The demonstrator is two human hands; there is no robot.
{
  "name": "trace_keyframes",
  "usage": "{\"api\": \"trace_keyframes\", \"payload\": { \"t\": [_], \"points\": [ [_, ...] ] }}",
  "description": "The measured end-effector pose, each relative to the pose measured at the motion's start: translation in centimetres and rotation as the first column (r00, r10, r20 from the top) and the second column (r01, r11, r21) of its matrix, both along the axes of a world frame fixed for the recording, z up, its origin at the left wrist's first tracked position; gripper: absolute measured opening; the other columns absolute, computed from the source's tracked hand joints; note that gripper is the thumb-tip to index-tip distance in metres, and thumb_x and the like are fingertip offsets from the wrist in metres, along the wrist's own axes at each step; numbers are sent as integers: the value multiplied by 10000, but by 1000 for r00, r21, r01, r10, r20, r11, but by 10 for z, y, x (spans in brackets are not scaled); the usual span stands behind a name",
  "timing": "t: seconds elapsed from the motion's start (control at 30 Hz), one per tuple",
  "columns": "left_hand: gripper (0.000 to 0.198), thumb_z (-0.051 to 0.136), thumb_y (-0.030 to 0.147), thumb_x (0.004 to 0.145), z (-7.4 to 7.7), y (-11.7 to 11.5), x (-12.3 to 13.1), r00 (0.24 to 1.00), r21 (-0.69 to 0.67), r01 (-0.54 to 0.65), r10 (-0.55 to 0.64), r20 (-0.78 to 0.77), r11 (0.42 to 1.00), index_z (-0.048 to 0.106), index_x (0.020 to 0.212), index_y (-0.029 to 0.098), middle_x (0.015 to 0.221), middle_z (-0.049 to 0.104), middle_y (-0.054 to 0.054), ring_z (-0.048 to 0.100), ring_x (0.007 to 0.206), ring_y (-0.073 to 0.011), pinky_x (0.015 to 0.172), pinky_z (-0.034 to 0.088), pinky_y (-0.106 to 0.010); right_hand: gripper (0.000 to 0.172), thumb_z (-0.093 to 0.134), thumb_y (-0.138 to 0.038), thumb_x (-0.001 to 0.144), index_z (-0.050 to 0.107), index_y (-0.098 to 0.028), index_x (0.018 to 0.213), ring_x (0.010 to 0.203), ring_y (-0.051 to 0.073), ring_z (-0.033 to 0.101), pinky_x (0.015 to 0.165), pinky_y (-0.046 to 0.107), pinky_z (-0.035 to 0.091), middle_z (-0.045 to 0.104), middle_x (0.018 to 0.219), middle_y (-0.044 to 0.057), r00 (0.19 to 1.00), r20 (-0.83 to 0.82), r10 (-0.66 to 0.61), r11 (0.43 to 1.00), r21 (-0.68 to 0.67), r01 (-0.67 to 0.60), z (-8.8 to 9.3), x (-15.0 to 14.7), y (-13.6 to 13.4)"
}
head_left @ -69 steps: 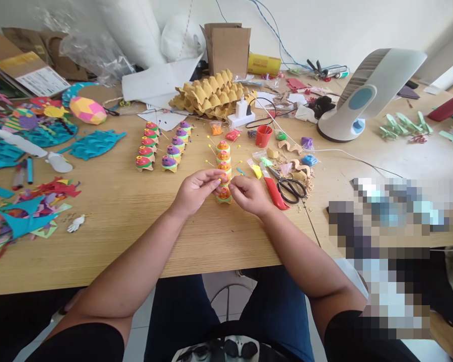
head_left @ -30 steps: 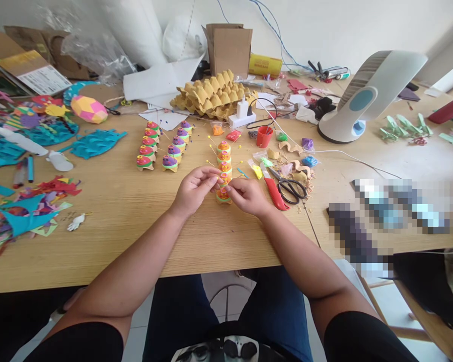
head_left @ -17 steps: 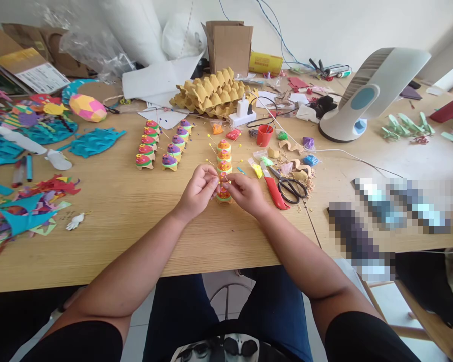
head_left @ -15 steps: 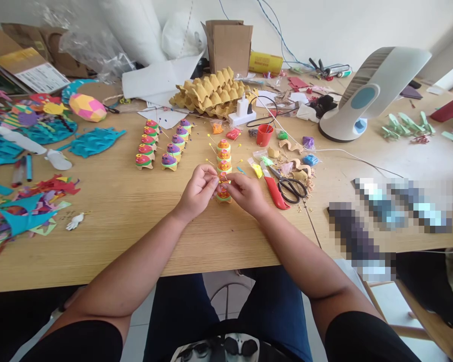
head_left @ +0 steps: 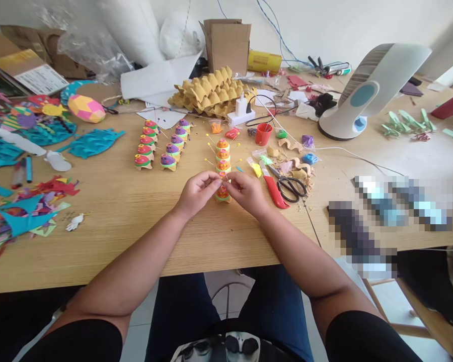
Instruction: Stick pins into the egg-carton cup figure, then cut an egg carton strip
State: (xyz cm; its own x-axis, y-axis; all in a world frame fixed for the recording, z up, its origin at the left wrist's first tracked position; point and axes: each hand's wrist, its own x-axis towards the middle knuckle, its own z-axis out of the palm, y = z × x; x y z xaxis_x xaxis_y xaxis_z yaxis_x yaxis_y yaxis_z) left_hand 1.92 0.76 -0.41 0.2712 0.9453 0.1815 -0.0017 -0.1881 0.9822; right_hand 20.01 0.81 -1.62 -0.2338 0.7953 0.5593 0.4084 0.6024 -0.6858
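Observation:
A row of orange, green-banded egg-carton cups (head_left: 222, 153) with yellow-headed pins stuck in them lies on the wooden table (head_left: 136, 236). My left hand (head_left: 197, 193) and my right hand (head_left: 246, 192) meet over the nearest cup (head_left: 222, 195). Both hands have their fingertips pinched together just above it. What they pinch is too small to make out. The near cup is partly hidden behind my fingers.
Two more rows of painted cups, red-green (head_left: 145, 146) and purple (head_left: 172, 147), lie to the left. Scissors (head_left: 290, 185), a red-handled knife (head_left: 275, 190), clay bits (head_left: 308, 159), a red cup (head_left: 263, 134), egg cartons (head_left: 211, 93) and a fan (head_left: 366, 90) lie around. Paper scraps (head_left: 26, 206) cover the left.
My hands have drawn closer together over the nearest cup, the pinched fingertips now almost touching. The cups have not moved.

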Motion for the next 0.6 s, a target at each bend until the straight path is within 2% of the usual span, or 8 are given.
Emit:
{"api": "trace_keyframes", "payload": {
  "t": [0.1,0.37,0.6],
  "points": [
    [311,692,477,879,-1,1,-2,1000,-9,-16,16,-13,1000,680,870,166,706,649,-5,543,604,-95,563,436,-205,161,604,-321,953,689,-187,985,620,115,481,608,242,374,566,682,-18,999,29,22,1000,9,-22,1,0,0],
    [209,683,357,865,-1,3,-3,998,72,-27,31,-55,997,650,790,165,655,610,5,513,569,-88,541,403,-199,110,584,-272,948,643,-193,897,626,111,480,621,243,359,547,679,-24,993,74,87,996,-20,-85,5,1,-1],
    [169,673,316,868,-1,5,-4,990,87,-111,118,-72,990,665,804,159,652,628,5,539,564,-84,531,418,-186,139,581,-301,945,598,-199,852,583,104,421,593,247,346,476,647,-43,983,-64,171,980,-93,-177,7,0,-2]
  ]
}}
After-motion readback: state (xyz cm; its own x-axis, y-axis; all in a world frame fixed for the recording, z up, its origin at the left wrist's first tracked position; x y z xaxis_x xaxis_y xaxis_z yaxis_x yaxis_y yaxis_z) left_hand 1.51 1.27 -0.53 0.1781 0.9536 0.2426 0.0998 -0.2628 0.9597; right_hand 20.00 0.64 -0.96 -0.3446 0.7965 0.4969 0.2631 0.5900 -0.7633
